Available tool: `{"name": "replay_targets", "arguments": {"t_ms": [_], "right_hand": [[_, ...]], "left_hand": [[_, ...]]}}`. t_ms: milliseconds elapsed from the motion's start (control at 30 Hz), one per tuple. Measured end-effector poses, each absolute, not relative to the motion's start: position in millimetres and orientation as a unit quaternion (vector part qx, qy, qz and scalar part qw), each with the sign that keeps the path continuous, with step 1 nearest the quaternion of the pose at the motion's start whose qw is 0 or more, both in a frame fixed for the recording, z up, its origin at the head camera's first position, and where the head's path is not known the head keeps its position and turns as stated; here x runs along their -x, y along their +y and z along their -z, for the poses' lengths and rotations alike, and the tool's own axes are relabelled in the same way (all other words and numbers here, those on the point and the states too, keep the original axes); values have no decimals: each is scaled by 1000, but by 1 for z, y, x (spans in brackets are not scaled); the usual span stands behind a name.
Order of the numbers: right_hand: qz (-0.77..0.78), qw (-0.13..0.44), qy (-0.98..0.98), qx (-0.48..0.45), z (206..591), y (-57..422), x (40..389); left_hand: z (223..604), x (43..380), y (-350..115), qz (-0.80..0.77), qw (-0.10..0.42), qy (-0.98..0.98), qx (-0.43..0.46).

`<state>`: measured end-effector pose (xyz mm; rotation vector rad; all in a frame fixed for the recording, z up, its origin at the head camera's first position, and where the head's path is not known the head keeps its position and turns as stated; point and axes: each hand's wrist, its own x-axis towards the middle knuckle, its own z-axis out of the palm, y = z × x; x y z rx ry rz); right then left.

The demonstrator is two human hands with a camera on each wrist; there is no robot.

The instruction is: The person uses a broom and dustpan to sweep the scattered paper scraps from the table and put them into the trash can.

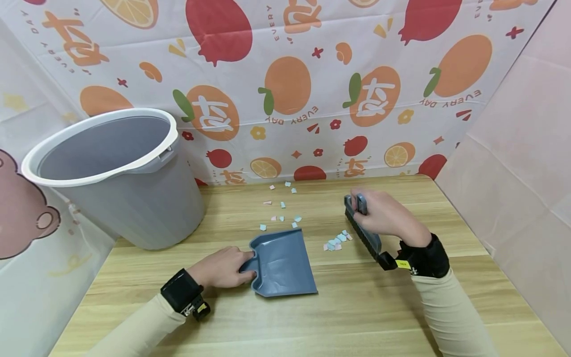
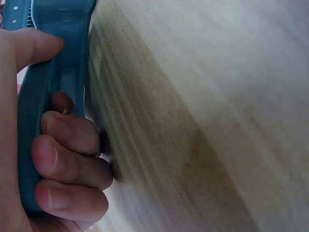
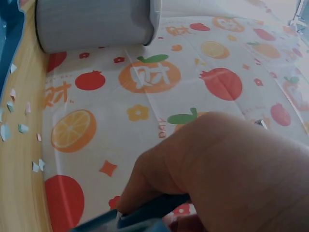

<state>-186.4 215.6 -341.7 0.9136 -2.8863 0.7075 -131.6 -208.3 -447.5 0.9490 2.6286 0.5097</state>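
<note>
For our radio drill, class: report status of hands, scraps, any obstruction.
Left hand grips dustpan; right hand grips brush. Small scraps on table, one cluster between brush and dustpan. Bin at left, not between them.

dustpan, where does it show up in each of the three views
Head: dustpan below centre, held by the left hand.
Left wrist: dustpan along the left side, cut off at the top.
Right wrist: only part of the dustpan, top-left corner.
Shared landmark: the wooden tabletop.
</note>
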Motion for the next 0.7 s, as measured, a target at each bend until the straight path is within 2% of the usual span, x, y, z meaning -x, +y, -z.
{"name": "replay_targets", "arguments": {"t_ms": [233, 467, 700], "right_hand": [[-203, 29, -941, -268, 345, 213, 188], [-214, -33, -944, -249, 351, 207, 188], [-219, -48, -943, -247, 352, 204, 188]], "left_hand": [[448, 131, -209, -179, 149, 915, -329], [447, 131, -207, -171, 140, 917, -333], [442, 130, -204, -162, 147, 919, -328]]}}
